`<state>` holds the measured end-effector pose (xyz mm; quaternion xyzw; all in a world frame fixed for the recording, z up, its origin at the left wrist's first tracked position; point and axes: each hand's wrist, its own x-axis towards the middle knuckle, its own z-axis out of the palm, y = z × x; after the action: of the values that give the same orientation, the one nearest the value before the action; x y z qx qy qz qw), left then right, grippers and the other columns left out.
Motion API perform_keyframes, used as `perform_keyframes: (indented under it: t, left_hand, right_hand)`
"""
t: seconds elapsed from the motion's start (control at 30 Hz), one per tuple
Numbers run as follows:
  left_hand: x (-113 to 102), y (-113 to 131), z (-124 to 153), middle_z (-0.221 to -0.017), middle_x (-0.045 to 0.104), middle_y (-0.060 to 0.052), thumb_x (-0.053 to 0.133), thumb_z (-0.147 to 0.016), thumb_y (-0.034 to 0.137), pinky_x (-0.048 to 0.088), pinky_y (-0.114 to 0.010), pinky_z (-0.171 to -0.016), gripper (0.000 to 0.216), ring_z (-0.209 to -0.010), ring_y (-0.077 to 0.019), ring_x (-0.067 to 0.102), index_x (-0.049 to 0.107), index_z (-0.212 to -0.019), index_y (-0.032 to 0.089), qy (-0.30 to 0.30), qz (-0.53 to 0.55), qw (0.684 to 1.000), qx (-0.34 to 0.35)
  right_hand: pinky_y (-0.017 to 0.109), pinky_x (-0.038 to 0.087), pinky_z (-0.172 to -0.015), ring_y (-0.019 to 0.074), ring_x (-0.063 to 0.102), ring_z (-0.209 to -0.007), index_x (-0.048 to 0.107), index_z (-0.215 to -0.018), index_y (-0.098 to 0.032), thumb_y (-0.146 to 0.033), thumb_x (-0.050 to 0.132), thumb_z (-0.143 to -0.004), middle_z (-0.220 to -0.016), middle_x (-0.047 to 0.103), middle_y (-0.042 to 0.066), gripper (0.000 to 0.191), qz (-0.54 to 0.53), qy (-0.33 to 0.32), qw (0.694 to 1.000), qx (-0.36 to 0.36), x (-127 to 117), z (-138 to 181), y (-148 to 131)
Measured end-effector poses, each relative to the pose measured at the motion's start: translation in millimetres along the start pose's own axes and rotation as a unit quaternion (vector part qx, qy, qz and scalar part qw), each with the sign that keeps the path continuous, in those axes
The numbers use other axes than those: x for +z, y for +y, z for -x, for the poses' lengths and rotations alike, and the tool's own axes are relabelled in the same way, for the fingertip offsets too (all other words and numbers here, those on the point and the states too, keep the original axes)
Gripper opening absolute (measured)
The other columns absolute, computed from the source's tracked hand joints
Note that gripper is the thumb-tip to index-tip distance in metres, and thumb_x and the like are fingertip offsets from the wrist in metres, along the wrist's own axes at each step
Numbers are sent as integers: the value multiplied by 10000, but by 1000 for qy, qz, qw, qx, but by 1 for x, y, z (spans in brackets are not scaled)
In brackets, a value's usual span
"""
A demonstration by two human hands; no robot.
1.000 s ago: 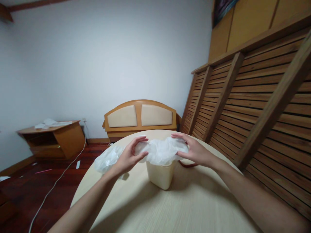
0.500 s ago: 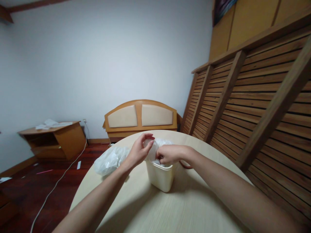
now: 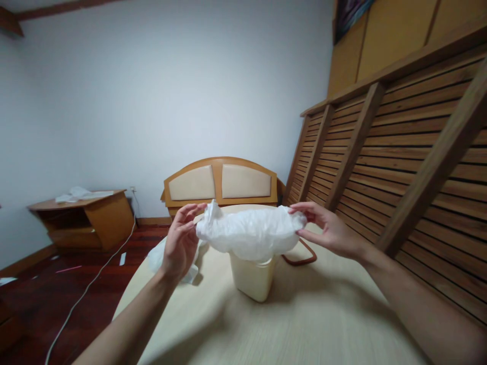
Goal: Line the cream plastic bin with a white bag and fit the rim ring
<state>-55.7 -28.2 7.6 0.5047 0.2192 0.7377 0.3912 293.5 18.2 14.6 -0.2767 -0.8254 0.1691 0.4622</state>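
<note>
A white plastic bag [image 3: 253,230] is stretched sideways above a cream-coloured bin [image 3: 251,279], covering the bin's top opening. My left hand [image 3: 181,241] grips the bag's left end, thumb and fingers closed on the plastic. At the opposite end, my right hand [image 3: 329,232] pinches the bag between thumb and fingers. Upright on the table, the bin stands between my two forearms. Behind my left wrist lies another crumpled plastic bag [image 3: 157,256], partly hidden by the hand. A reddish-brown rounded frame [image 3: 304,259] rests on the table right of the bin, its far part hidden.
The round pale table [image 3: 297,319] carries all these things. Past it stand a padded headboard [image 3: 220,185] and a slatted wooden panel [image 3: 361,167] on the right. On the left are a low cabinet [image 3: 85,223] and a white cable [image 3: 95,284] across the floor.
My hands have moved apart and out of the bin's mouth. The white bag, bunched in the bin before, is now pulled up and spread wide between them. More of the reddish-brown frame shows.
</note>
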Motion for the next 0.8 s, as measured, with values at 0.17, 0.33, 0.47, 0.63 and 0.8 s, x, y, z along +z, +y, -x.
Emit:
perform_keyframes:
  t: [0.17,0.33,0.47,0.63,0.8]
  left_hand:
    - [-12,11,13,-1383,608,-129,681,-828,445,446,-189,-458,598,-503,-38,523,515,-1367,244,-41,-119,983,-134]
    - [-11,8,20,-1017,688,-74,670,-867,489,496,-228,-510,647,-612,-113,580,508,-1424,203,-173,-243,931,-211]
    - [4,17,24,-1058,695,-85,654,-912,392,551,-299,-714,315,-861,-185,657,684,-1160,200,-256,-365,894,-39]
    - [29,37,30,-990,724,-75,593,-948,159,505,-351,-930,178,-1012,-194,629,697,-1083,208,-354,-409,806,243]
    - [45,52,43,-948,731,-79,590,-944,119,494,-354,-968,179,-985,-190,656,656,-1100,176,-427,-382,748,335]
  right_hand:
    - [321,574,-673,152,640,-718,525,-1353,-247,-422,671,-895,-1149,693,96,511,22,-39,995,93,-21,36,10]
    - [296,491,-572,178,628,-647,693,-1110,-194,-507,567,-936,-774,701,42,380,117,-51,984,121,-21,33,1]
    - [327,516,-683,193,652,-751,730,-992,-205,-425,530,-970,-875,729,61,299,191,-32,981,29,-12,15,-18]
    - [414,477,-1016,246,613,-1148,619,-1259,-205,-311,642,-913,-1213,687,116,363,172,-73,968,-167,5,-9,-51]
    - [456,351,-1168,263,445,-1390,447,-1467,-192,-276,710,-831,-1481,522,145,694,152,-165,937,-267,30,-16,-86]
